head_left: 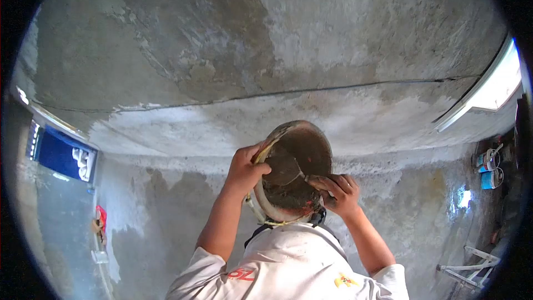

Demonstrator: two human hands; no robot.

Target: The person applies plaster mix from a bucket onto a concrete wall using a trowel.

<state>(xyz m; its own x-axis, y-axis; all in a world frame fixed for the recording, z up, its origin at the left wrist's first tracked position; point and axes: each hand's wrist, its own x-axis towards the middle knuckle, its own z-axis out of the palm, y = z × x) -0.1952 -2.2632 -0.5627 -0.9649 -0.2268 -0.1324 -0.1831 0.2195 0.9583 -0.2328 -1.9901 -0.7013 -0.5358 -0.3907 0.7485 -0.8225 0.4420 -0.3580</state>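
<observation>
A round bucket (322,139) with a stained rim is tilted in front of my chest. Grey-brown wet mortar (294,189) coats its inside. My left hand (247,169) is closed on the bucket's left rim, with the thumb over the edge. In my right hand (340,191) is the handle of a trowel (283,172), gripped at the right side of the bucket. The trowel's blade lies inside the bucket, smeared with mortar and hard to tell from it. A yellowish handle or cord hangs at the bucket's lower left.
Ahead stands a patchy cement wall (222,55) with a cable (311,90) across it. A bright window (497,86) is at the right, above paint buckets (491,179). A metal frame (472,266) stands lower right. A blue doorway (61,153) and a red item (100,216) are left.
</observation>
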